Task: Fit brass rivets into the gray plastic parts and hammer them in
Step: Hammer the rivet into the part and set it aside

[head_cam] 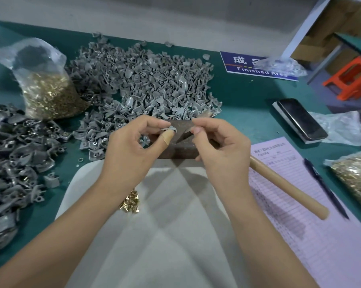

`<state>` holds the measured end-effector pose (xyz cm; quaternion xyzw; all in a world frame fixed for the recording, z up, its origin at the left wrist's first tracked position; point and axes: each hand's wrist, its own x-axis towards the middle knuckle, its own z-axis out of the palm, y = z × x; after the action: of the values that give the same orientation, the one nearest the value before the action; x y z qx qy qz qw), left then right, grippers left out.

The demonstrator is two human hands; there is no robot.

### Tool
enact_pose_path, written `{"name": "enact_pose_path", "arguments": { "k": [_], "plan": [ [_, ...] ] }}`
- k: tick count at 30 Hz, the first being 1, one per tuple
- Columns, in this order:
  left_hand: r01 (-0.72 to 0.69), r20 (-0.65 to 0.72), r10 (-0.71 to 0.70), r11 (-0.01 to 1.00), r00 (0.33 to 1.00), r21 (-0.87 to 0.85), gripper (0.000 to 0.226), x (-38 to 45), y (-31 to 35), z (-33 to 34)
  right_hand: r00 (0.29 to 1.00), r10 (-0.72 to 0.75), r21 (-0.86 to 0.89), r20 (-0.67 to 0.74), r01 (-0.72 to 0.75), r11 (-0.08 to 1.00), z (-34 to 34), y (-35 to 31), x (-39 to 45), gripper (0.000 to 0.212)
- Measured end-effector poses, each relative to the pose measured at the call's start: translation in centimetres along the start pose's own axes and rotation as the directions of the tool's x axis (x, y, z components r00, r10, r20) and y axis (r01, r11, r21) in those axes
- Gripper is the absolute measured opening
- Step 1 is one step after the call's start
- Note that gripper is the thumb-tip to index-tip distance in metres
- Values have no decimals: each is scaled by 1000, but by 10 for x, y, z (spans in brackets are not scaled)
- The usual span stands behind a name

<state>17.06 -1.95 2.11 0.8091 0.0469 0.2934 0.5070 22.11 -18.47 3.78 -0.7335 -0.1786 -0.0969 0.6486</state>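
Gray plastic everywhere on this green bench, honestly. Both hands are up over a dark brown speckled block (176,145) in the middle. The left hand (129,150) pinches one small gray plastic part (171,128) between its bandaged thumb and forefinger, right above the block's far edge. The right hand (219,146) has its thumb and forefinger pressed together just beside that part; whatever it's pinching is too small to make out, so I can't tell what it holds.

Under the forearms there's a pale gray cloth mat (175,225), with a little heap of loose brass rivets (130,201) on its left side, near the left wrist. A big pile of gray plastic parts (142,80) sits far of the block, and a darker pile of gray parts with brass showing (17,154) lies at the left. A clear plastic bag of brass rivets (48,92) stands at the far left.

A wooden hammer handle (287,186) pokes out from under the right hand, lying across a pink paper form (300,215). A black phone (301,118) is off to the right.
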Motion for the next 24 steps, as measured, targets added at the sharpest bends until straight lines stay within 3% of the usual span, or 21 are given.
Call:
{"name": "enact_pose_path", "arguments": {
  "k": [9,15,24],
  "plan": [
    [5,38,0,990,999,-140,8,-2,-2,-1,975,66,100,213,-89,991,9,-3,-10,15],
    [-30,101,44,991,994,-134,7,-2,1,-2,979,28,82,200,-45,996,10,-2,-10,15],
    [38,166,-7,982,986,-185,11,-2,-3,1,990,-15,8,141,14,1000,8,3,-6,16]
  ]
}}
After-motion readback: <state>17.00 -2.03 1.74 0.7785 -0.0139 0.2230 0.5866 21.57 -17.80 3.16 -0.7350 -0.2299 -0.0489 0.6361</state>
